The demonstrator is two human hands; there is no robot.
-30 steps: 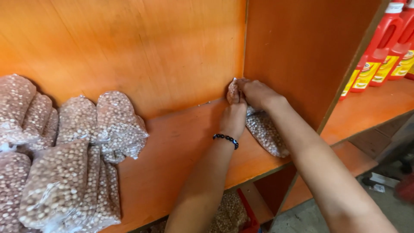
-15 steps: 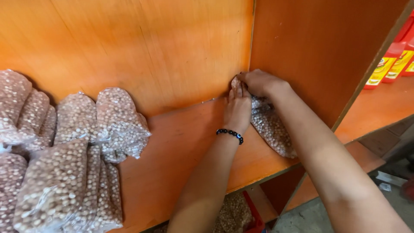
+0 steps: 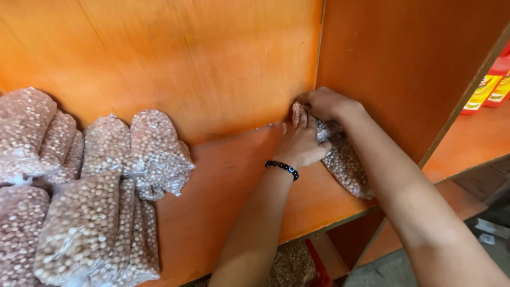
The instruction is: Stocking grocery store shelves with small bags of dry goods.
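Both hands' fingers (image 3: 304,118) grasp a clear bean bag (image 3: 348,165) in the shelf (image 3: 234,180) corner.

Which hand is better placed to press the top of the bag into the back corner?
Probably the right hand: it already grips the bag top at the corner; the left hand lies flatter beside it.

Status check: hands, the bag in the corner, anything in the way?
Left hand and right hand both on the bag of peanuts, pressed into the shelf corner. Other bags piled far left, apart.
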